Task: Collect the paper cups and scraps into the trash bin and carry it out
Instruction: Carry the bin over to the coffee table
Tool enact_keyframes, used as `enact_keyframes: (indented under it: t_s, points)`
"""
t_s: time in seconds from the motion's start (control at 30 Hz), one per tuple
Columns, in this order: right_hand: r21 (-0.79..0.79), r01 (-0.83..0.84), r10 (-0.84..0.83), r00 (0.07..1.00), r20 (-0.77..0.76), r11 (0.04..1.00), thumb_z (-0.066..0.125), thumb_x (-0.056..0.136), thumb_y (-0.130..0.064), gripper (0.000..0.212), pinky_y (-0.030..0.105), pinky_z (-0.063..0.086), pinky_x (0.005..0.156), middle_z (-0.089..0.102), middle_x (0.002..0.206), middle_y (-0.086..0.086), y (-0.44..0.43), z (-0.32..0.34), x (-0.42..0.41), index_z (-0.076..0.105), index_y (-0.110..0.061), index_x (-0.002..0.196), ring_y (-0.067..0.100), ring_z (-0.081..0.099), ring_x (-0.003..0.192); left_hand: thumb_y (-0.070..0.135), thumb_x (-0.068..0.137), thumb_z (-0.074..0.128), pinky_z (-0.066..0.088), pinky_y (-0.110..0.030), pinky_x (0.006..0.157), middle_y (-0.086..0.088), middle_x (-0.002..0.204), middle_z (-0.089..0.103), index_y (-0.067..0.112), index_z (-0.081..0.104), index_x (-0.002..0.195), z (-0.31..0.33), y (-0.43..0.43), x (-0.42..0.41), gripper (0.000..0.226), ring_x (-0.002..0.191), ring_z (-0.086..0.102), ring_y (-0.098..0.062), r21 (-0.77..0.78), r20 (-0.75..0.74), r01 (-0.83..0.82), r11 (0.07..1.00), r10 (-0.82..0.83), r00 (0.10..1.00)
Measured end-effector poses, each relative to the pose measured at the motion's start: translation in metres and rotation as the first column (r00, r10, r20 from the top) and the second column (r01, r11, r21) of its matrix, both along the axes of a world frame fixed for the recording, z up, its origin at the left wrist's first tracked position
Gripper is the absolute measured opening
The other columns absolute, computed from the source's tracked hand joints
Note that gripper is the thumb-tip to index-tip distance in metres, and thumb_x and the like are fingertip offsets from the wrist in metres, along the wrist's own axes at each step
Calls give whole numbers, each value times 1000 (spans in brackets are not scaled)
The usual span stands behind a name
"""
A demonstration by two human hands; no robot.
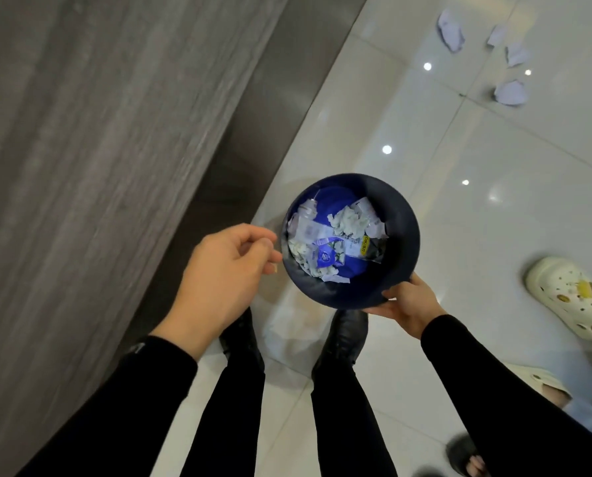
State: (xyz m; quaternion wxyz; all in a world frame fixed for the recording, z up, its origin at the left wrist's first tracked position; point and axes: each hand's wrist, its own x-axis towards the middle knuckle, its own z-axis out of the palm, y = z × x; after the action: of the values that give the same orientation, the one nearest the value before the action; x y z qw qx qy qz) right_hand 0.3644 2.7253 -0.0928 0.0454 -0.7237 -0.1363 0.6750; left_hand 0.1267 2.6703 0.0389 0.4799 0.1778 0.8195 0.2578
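From my remote view, the largest thing is the grey wood-grain wall panel [98, 166] on the left, and beside it the glossy white tile floor [460, 201], on which I stand in black trousers and black shoes. The dark blue trash bin [401, 215] is lifted off the floor, just in front of my feet, and it is already partly filled: crumpled tissue, torn paper pieces and a few small wrappers [336, 242] lie at its bottom. I see no whole paper cup inside, though some pieces are too small to tell. I judge that the collecting is only half done, because several crumpled paper scraps [510, 92] lie on the tiles well apart from the bin, at the far right, and the carrying out is not yet begun. At the right edge stand other persons' feet, one in a cream clog [570, 294]. My right hand [413, 302] holds the bin from under its near rim, fingers closed on the edge, the arm reaching forward in a black sleeve. My left hand [225, 270] hovers just beside the left rim, fingers loosely curled and narrow; I cannot tell if it pinches some small scrap or is empty.
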Motion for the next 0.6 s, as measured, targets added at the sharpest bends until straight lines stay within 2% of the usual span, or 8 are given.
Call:
enact_keyframes:
  t_s: [0.13, 0.17, 0.23, 0.3, 0.37, 0.43, 0.5, 0.6]
  points:
    - [19, -118, 113, 980, 166, 993, 41, 84, 14, 43, 31, 58, 49, 61, 94, 18, 2, 25, -9, 50, -5, 122, 29, 63, 61, 16, 84, 55, 52, -28, 71, 4, 70, 75, 25, 68, 78, 13, -7, 1, 17, 60, 64, -3, 11, 37, -31, 999, 30, 999]
    - [37, -164, 153, 965, 214, 986, 45, 87, 7, 39, 32, 58, 52, 62, 92, 18, 4, 37, -13, 49, -8, 123, 29, 62, 63, 16, 84, 55, 52, -29, 72, 4, 70, 75, 26, 67, 76, 19, -8, 0, 18, 60, 65, -4, 27, 47, -45, 999, 43, 998]
    - [144, -310, 255, 917, 307, 940, 49, 89, -6, 39, 42, 56, 72, 63, 100, 17, 14, 68, -25, 47, -9, 128, 31, 62, 81, 15, 85, 54, 50, -29, 70, 6, 70, 75, 29, 66, 73, 38, -10, -5, 22, 59, 65, -3, 69, 78, -90, 994, 84, 993]
    - [341, -436, 299, 873, 385, 833, 53, 87, -11, 34, 46, 52, 89, 64, 111, 14, 27, 113, -47, 55, -11, 121, 27, 63, 95, 15, 86, 54, 48, -25, 67, 10, 69, 74, 30, 66, 74, 59, -14, -16, 22, 59, 65, -2, 113, 99, -137, 984, 126, 987]
    - [549, -393, 260, 916, 306, 738, 55, 87, -11, 18, 31, 57, 77, 69, 98, 6, 39, 164, -80, 63, -23, 97, 14, 68, 80, 15, 87, 54, 49, -23, 66, 12, 64, 73, 30, 66, 74, 82, -24, -35, 23, 59, 65, -2, 154, 110, -217, 964, 201, 973]
    - [669, -322, 294, 943, 159, 670, 58, 86, -10, 20, 19, 56, 63, 71, 80, -3, 45, 212, -124, 65, -29, 83, 7, 68, 67, 12, 89, 53, 49, -17, 63, 12, 62, 72, 28, 65, 75, 106, -39, -61, 24, 56, 63, -1, 191, 98, -304, 933, 290, 952]
    - [728, -333, 418, 906, 70, 599, 60, 85, -9, 18, 17, 56, 62, 71, 72, -5, 41, 253, -174, 66, -25, 84, 8, 68, 65, 10, 90, 52, 49, -13, 60, 9, 62, 71, 27, 64, 75, 128, -59, -90, 26, 54, 62, 1, 226, 70, -378, 898, 372, 926]
    - [763, -378, 606, 795, -23, 525, 54, 89, -2, 17, 17, 55, 60, 69, 71, 0, 22, 291, -248, 63, -17, 87, 5, 65, 59, 8, 90, 50, 49, -16, 61, 9, 65, 69, 28, 61, 74, 154, -97, -135, 28, 51, 60, 1, 269, 25, -458, 847, 469, 883]
